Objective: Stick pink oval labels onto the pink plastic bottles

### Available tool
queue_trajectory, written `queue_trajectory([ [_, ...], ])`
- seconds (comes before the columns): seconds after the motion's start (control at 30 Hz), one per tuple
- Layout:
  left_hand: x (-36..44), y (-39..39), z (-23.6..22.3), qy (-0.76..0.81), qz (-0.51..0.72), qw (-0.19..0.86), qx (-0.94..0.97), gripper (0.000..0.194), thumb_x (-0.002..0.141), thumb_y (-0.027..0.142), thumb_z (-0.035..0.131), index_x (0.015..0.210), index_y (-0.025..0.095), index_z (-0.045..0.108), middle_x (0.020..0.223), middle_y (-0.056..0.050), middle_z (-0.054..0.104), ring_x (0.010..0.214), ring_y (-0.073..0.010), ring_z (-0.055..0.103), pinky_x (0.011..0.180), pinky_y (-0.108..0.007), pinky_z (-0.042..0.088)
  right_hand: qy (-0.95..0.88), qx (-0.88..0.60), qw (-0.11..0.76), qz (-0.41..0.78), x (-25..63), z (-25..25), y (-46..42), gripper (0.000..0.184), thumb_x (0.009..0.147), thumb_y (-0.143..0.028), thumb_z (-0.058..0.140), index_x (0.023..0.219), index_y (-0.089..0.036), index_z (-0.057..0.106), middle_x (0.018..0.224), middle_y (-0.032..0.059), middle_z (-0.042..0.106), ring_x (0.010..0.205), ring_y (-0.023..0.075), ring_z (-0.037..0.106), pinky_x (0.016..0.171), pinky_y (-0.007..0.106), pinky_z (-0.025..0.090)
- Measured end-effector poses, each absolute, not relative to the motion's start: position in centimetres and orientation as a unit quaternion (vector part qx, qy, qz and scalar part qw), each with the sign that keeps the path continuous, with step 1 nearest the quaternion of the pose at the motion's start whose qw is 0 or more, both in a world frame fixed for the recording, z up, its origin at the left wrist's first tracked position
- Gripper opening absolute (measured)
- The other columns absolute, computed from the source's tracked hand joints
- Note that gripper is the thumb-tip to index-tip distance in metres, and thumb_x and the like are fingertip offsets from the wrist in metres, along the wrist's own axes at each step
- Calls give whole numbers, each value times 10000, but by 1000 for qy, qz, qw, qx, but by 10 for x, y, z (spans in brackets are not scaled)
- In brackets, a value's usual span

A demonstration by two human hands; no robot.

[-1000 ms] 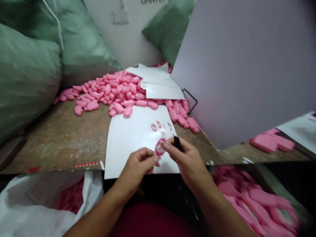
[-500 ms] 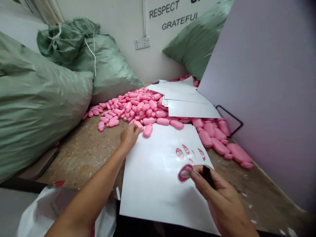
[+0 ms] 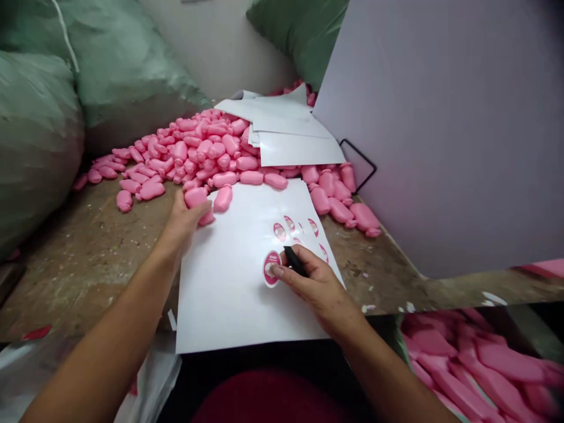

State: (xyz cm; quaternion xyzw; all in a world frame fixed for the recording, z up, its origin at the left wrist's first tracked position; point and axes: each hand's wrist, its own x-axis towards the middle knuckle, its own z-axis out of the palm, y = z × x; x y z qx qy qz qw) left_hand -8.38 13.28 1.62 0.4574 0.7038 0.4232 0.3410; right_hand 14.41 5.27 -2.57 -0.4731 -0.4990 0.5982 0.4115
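My left hand (image 3: 180, 220) is closed around a pink bottle-shaped piece (image 3: 196, 198) at the near edge of a heap of similar pieces (image 3: 202, 147). Another pink piece (image 3: 222, 198) lies just right of it on a white sticker sheet (image 3: 220, 282). Between thumb and finger, my right hand (image 3: 315, 282) pinches an oval pink-and-white sticker (image 3: 272, 268) above the sheet. A short black object (image 3: 295, 260) is also tucked in that hand; its kind is unclear. Several oval stickers (image 3: 279, 231) remain on the sheet's right part, partly hidden by the right hand.
Big green sacks (image 3: 123, 70) stand at the back left. White sheets (image 3: 299, 144) lie over the heap. A pale panel (image 3: 432, 129) with a black wire handle (image 3: 372, 170) rises at right. Below the table edge are a white bag (image 3: 154, 376) and larger pink pieces (image 3: 476, 364).
My left hand has moved from beside the right hand to the heap and taken a pink piece. The right hand keeps the sticker. The view tilted up, then back down.
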Motion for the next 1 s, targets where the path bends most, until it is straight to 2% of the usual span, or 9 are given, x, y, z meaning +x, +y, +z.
queue_trajectory([
  [0.07,-72,90,16,646,461,460,398,529,814,212,647,1286,241,410,1091,-57,627,877,-183,703,693,-294,577,-512,-476,402,592,145,-25,51,270,792,-426,741,773,-207,583,750,-30,543,729,141,490,704,292,397],
  [0.13,-60,53,13,587,466,574,329,554,765,211,721,1247,227,448,968,-29,620,790,-167,695,624,-260,569,-518,-481,385,593,146,-23,49,266,763,-421,761,864,-219,619,775,-22,587,760,159,542,731,315,430],
  [0.17,-54,38,11,562,462,616,302,563,748,222,754,1233,222,469,942,-26,623,771,-164,691,608,-251,565,-517,-483,374,599,147,-22,48,323,740,-404,778,971,-233,632,791,-20,611,781,171,574,747,329,448],
  [0.23,-46,17,7,533,449,661,277,573,742,260,794,1234,223,502,940,-36,647,766,-159,690,606,-238,563,-511,-488,358,610,149,-19,46,548,708,-361,799,1202,-265,583,821,-18,643,823,190,622,776,353,473],
  [0.3,-40,6,4,513,456,679,261,596,750,276,807,1266,247,509,939,-32,662,793,-154,692,648,-236,571,-514,-494,362,601,151,-17,43,613,732,-355,776,1291,-279,535,838,-16,647,836,192,637,783,363,481],
  [0.43,-30,-1,2,486,479,695,227,525,787,258,786,1248,266,536,922,-10,659,824,-138,676,742,-273,595,-530,-492,394,567,154,-13,34,443,814,-381,708,1220,-271,569,821,-23,628,791,174,618,741,347,473],
  [0.57,-21,-5,2,444,478,734,187,398,866,439,694,1206,259,589,1120,-59,653,900,-169,662,708,-298,598,-534,-465,406,577,153,-4,25,416,855,-362,691,1237,-283,548,795,-32,631,776,164,629,713,322,476],
  [0.73,-13,-8,3,408,485,757,159,524,838,640,629,1179,244,589,1147,-97,671,962,-229,670,718,-335,579,-542,-443,385,601,145,3,18,475,816,-367,728,1239,-283,529,818,-23,653,750,162,646,674,304,501],
  [1.0,-11,-7,1,403,488,757,163,571,863,700,534,1210,247,556,1100,-98,704,977,-239,680,735,-335,542,-563,-456,378,577,141,-2,18,483,804,-346,723,1240,-277,525,740,-41,608,675,160,624,598,290,486],
])
